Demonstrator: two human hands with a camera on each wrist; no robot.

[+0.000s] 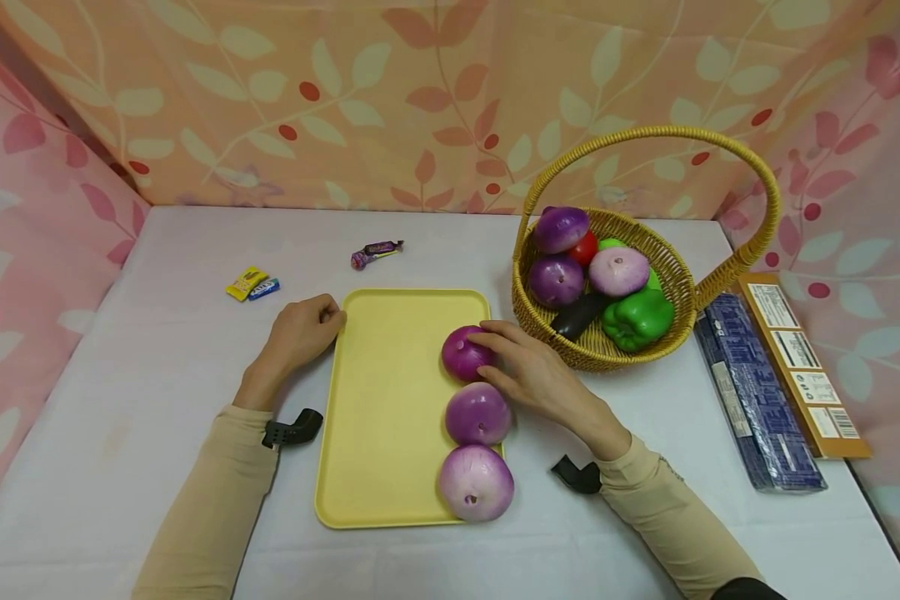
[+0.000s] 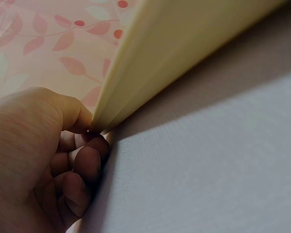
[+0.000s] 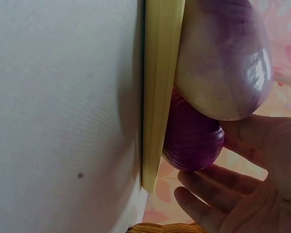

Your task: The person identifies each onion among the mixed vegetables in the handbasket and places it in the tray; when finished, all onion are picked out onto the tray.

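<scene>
A yellow tray [image 1: 390,400] lies on the white table. Along its right side stand a dark purple onion [image 1: 465,354], a lighter purple round vegetable [image 1: 478,413] and a large pale purple one [image 1: 476,483] in a row. My right hand [image 1: 532,375] holds the dark onion from the right, thumb on the near side and fingers curved round the far side. In the right wrist view this onion [image 3: 196,138] shows beside the larger, smooth vegetable [image 3: 228,58]. At the tray's left rim, my left hand [image 1: 297,337] pinches the edge, its other fingers curled; the tray's underside [image 2: 165,53] shows in the left wrist view.
A handled wicker basket [image 1: 600,362] stands right of the tray with purple round vegetables, a green bell pepper [image 1: 637,319], an eggplant [image 1: 581,315] and a tomato [image 1: 585,248]. Flat boxes [image 1: 761,400] lie farther right. Yellow and blue packets [image 1: 247,283] and wrapped candies [image 1: 377,253] lie behind the tray.
</scene>
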